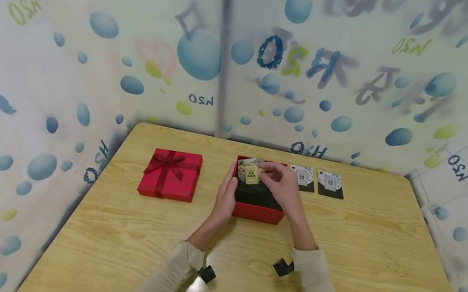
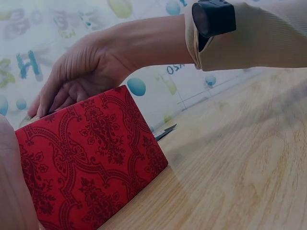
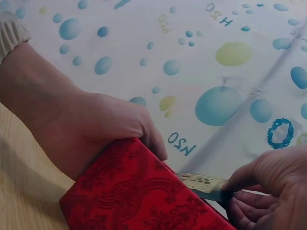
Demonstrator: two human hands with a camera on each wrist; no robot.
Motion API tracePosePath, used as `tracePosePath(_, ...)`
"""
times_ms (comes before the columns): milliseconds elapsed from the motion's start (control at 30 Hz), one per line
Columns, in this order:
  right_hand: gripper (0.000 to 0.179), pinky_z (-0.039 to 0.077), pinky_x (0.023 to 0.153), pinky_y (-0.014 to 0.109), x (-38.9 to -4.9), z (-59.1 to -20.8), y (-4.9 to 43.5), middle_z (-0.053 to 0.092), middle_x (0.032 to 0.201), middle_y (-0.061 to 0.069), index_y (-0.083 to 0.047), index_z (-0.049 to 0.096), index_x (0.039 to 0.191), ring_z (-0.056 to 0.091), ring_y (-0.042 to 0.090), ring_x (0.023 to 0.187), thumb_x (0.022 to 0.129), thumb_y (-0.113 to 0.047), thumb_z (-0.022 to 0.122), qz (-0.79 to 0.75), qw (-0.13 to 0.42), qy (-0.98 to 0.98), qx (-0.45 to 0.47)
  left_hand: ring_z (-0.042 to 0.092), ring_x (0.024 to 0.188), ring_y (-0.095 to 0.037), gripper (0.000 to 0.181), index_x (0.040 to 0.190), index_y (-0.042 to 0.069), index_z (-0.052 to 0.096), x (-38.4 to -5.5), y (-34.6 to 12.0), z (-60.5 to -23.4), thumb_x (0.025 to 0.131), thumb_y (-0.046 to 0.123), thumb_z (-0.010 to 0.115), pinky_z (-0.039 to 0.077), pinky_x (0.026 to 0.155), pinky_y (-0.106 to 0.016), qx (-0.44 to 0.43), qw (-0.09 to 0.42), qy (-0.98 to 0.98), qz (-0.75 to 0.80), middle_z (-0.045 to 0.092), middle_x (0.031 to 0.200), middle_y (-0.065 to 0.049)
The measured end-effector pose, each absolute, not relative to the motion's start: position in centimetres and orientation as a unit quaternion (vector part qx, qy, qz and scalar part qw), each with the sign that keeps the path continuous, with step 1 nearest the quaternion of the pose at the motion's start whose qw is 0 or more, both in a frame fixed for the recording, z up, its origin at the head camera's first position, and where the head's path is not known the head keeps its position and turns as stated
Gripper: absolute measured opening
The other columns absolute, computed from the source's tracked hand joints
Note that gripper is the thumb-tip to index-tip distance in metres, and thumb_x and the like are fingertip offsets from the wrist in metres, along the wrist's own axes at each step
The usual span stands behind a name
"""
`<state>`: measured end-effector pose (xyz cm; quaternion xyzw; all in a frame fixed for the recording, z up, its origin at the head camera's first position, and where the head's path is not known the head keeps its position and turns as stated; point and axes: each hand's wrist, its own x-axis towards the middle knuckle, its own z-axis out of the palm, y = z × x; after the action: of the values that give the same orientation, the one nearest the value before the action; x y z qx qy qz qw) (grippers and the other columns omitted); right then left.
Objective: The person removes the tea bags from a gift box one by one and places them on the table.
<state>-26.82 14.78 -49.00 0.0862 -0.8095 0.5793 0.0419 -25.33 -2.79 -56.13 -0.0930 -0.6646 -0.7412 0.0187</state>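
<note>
An uncovered red box (image 1: 257, 213) with a darker damask pattern and a black inside stands on the wooden table. My left hand (image 1: 226, 195) holds it by its left wall, the thumb at the rim. Between the thumb and fingers of my right hand (image 1: 283, 185) is pinched a flat, dark square packet (image 1: 251, 173) with a printed picture and a gold label. The packet is over the box's opening, at its far left part. In the right wrist view, the packet (image 3: 200, 182) shows just above the rim, its right end covered by my right fingers.
To the left lies a red lid (image 1: 173, 187) tied with a dark red ribbon bow. Two flat square packets with silver-white labels lie right of the box, one close to it (image 1: 307, 185) and one farther right (image 1: 331, 184). A patterned wall (image 1: 263, 120) rises behind the table (image 1: 362, 237).
</note>
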Motion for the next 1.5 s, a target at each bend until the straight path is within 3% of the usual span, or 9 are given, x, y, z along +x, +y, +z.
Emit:
tracePosePath(133, 0.032, 0.054, 0.082, 0.017, -27.1, -48.7, 15.4, 0.069, 0.120, 0.021, -0.001, 0.067, 0.130, 0.067, 0.028, 0.104, 0.099, -0.006, 0.072, 0.616, 0.029, -0.784, 0.070, 0.013, 0.160, -0.020, 0.054, 0.169, 0.016, 0.014, -25.4, -3.0, -56.0, 0.117, 0.017, 0.025, 0.013, 0.129, -0.047, -0.098, 0.019, -0.659, -0.746, 0.016, 0.175, -0.006)
tracePosePath(333, 0.044, 0.056, 0.083, 0.019, -27.3, -48.3, 16.5, 0.067, 0.120, 0.022, -0.005, 0.057, 0.143, 0.065, 0.015, 0.098, 0.101, -0.008, 0.069, 0.648, 0.019, -0.761, 0.043, 0.013, 0.160, -0.020, 0.054, 0.169, 0.014, 0.015, -25.6, -2.9, -55.8, 0.116, 0.015, 0.026, 0.014, 0.129, -0.047, -0.096, 0.030, -0.666, -0.739, 0.015, 0.175, -0.008)
tracePosePath(700, 0.040, 0.054, 0.086, 0.015, -27.0, -48.6, 19.0, 0.067, 0.123, 0.021, 0.001, 0.061, 0.139, 0.065, 0.005, 0.101, 0.101, -0.008, 0.069, 0.637, 0.030, -0.770, 0.015, 0.013, 0.160, -0.021, 0.054, 0.168, 0.010, 0.015, -25.1, -2.5, -56.3, 0.115, 0.010, 0.025, 0.014, 0.129, -0.045, -0.101, 0.023, -0.662, -0.742, 0.014, 0.175, -0.012)
tracePosePath(800, 0.040, 0.054, 0.085, 0.014, -27.2, -48.5, 19.8, 0.069, 0.120, 0.016, 0.000, 0.062, 0.138, 0.065, 0.004, 0.100, 0.101, -0.010, 0.070, 0.633, 0.034, -0.773, 0.003, 0.012, 0.160, -0.022, 0.054, 0.168, 0.009, 0.015, -25.2, -2.5, -56.4, 0.115, 0.009, 0.024, 0.013, 0.129, -0.046, -0.104, 0.027, -0.664, -0.740, 0.014, 0.174, -0.013)
tracePosePath(1067, 0.042, 0.055, 0.086, 0.014, -27.5, -47.9, 21.8, 0.072, 0.100, -0.014, 0.006, 0.060, 0.138, 0.067, 0.001, 0.099, 0.100, -0.010, 0.071, 0.656, 0.044, -0.753, -0.021, 0.014, 0.160, -0.021, 0.054, 0.168, 0.009, 0.016, -25.3, -2.8, -56.4, 0.115, 0.008, 0.025, 0.014, 0.129, -0.044, -0.104, 0.036, -0.664, -0.740, 0.016, 0.174, -0.010)
tracePosePath(1333, 0.043, 0.053, 0.084, 0.014, -27.4, -47.9, 23.4, 0.068, 0.099, -0.017, 0.005, 0.059, 0.137, 0.063, 0.001, 0.097, 0.100, -0.011, 0.071, 0.647, 0.049, -0.759, -0.054, 0.012, 0.160, -0.022, 0.053, 0.168, 0.011, 0.016, -25.2, -2.9, -56.4, 0.116, 0.014, 0.026, 0.012, 0.130, -0.047, -0.105, 0.035, -0.668, -0.736, 0.015, 0.175, -0.010)
tracePosePath(1500, 0.039, 0.055, 0.074, 0.017, -27.8, -47.8, 24.6, 0.068, 0.095, -0.016, 0.005, 0.061, 0.134, 0.065, 0.002, 0.090, 0.100, -0.012, 0.072, 0.655, 0.064, -0.750, -0.067, 0.012, 0.160, -0.019, 0.054, 0.169, 0.015, 0.016, -25.2, -2.8, -56.3, 0.116, 0.014, 0.025, 0.012, 0.130, -0.047, -0.096, 0.025, -0.671, -0.735, 0.016, 0.175, -0.006)
